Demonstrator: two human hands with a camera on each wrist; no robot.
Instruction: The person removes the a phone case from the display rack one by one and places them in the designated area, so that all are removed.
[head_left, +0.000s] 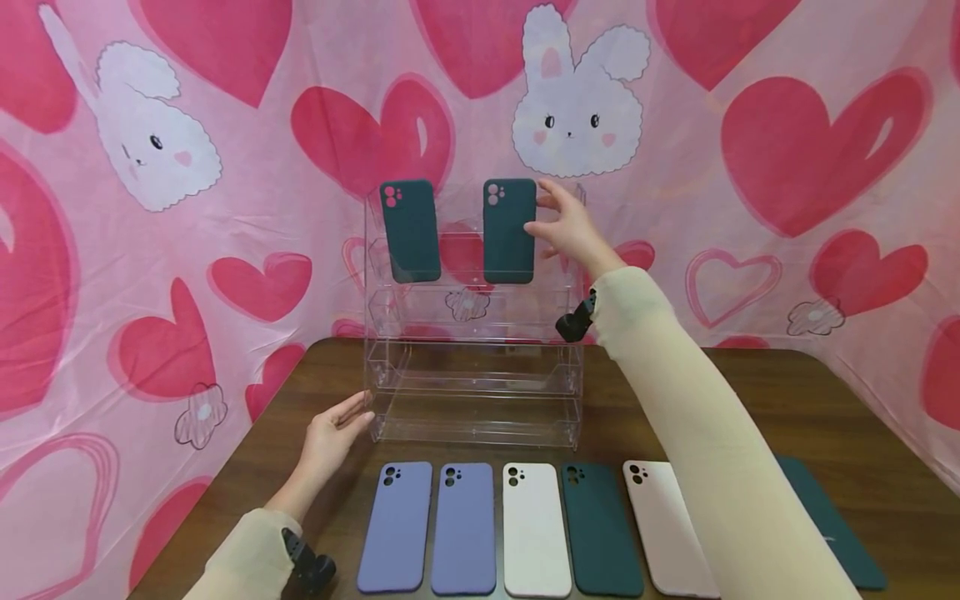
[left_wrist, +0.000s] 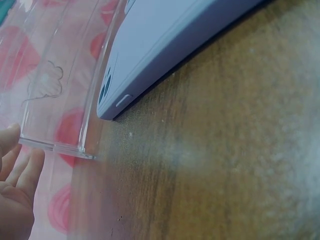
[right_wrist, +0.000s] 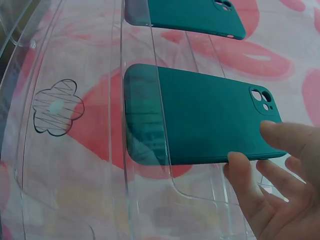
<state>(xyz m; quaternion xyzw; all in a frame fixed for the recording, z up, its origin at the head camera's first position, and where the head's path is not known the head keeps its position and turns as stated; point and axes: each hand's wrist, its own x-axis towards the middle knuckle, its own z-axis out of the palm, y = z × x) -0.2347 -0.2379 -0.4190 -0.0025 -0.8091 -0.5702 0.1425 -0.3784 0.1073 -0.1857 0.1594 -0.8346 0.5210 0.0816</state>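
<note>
A clear tiered display rack (head_left: pixel 472 383) stands on the table. Two dark green phone cases stand upright in its top tier, the left case (head_left: pixel 411 233) leaning slightly. My right hand (head_left: pixel 573 229) is at the right-hand green phone case (right_wrist: pixel 210 120). Its thumb overlaps the front near the camera holes, and the other fingers lie along the side edge, pinching it. The bottom of this case sits behind the tier's clear front lip. My left hand (head_left: pixel 330 437) holds the rack's lower left edge (left_wrist: pixel 50 145) between thumb and fingers.
In front of the rack lie several more cases: two purple ones (head_left: pixel 396 525) (head_left: pixel 463 529), a white one (head_left: pixel 536 529), a green one (head_left: pixel 602 529), a pale pink one (head_left: pixel 663 525) and another green one (head_left: pixel 832 521). My right sleeve covers part of the last two. Behind hangs a heart-print cloth (head_left: pixel 465 50).
</note>
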